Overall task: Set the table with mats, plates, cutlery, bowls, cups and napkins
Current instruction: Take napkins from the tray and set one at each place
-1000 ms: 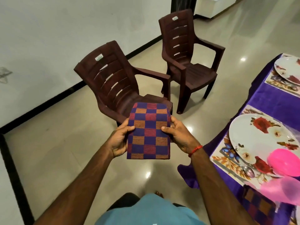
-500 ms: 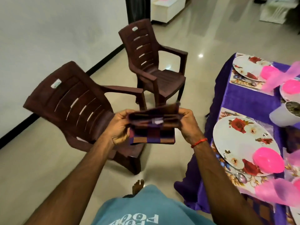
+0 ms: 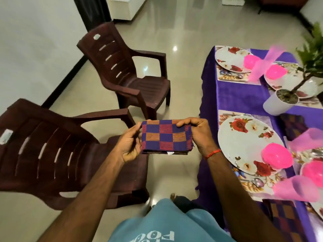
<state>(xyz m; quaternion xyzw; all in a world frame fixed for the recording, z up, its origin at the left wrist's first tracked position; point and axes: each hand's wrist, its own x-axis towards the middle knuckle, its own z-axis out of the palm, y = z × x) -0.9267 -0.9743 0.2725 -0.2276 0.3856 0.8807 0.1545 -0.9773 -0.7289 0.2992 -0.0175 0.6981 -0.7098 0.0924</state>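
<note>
- Left hand (image 3: pixel 129 147) and right hand (image 3: pixel 197 133) pinch opposite edges of a folded checked napkin (image 3: pixel 166 137), held in mid-air over the floor, left of the purple-clothed table (image 3: pixel 236 100).
- Risk: the loose folds may fall open, or the napkin may knock the pink bowl (image 3: pixel 277 158).
- Shirt lettering (image 3: pixel 153 237), upside down, shows partly "FOO".
- The napkin's white tag (image 3: pixel 169 153) is unreadable.

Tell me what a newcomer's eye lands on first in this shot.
First, the folded checked napkin, blue with orange and red stripes, gripped at centre frame between the left hand and the right hand, above the floor. Next, on the right, the purple tablecloth set with floral plates and bright pink bowls. On the left stand two dark brown plastic chairs.
</note>
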